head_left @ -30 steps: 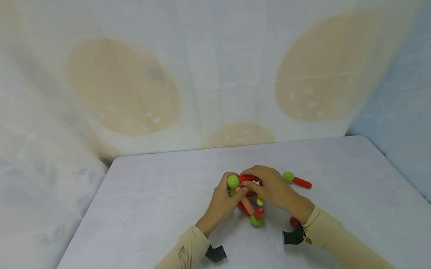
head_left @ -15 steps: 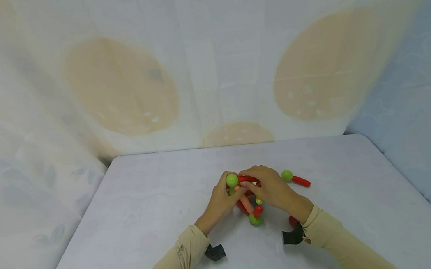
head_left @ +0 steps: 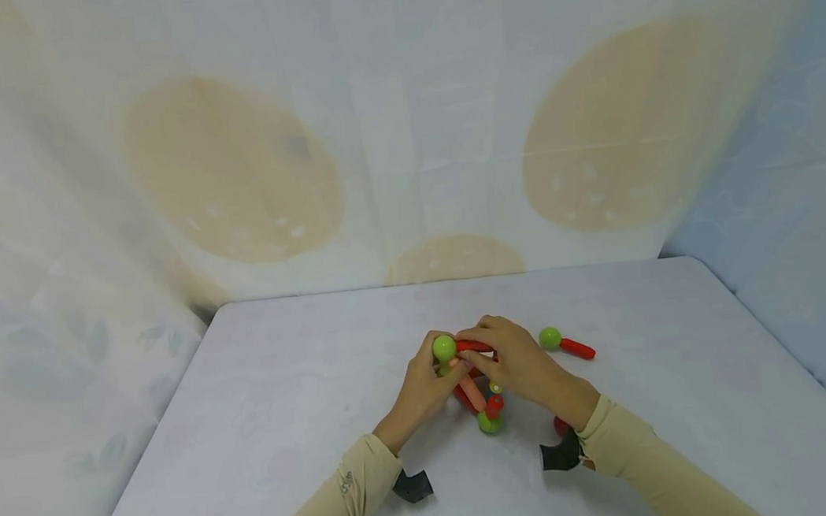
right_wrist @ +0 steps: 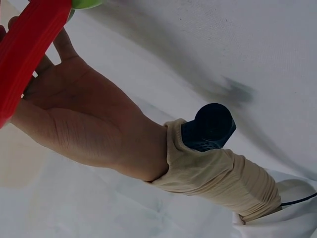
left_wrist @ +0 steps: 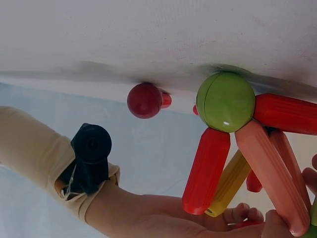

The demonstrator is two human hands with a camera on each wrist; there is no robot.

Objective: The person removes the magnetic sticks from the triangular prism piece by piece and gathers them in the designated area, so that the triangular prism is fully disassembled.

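We note left hand (head_left: 421, 388) grip pinching green ball (head_left: 444, 347), right hand (head_left: 515, 358) grip clenched on red rod (head_left: 472, 346); advise steadying ball, seating rod squarely.

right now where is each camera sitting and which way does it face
Head: worn high, looking forward and down at the table; shows both hands, the left hand and right hand, on a toy of sticks and balls.
Left wrist: low by the table, looking across at the green ball and the right forearm.
Right wrist: low, looking back at the left hand and a red stick.
Shared: each wrist view shows the opposite arm's black camera.
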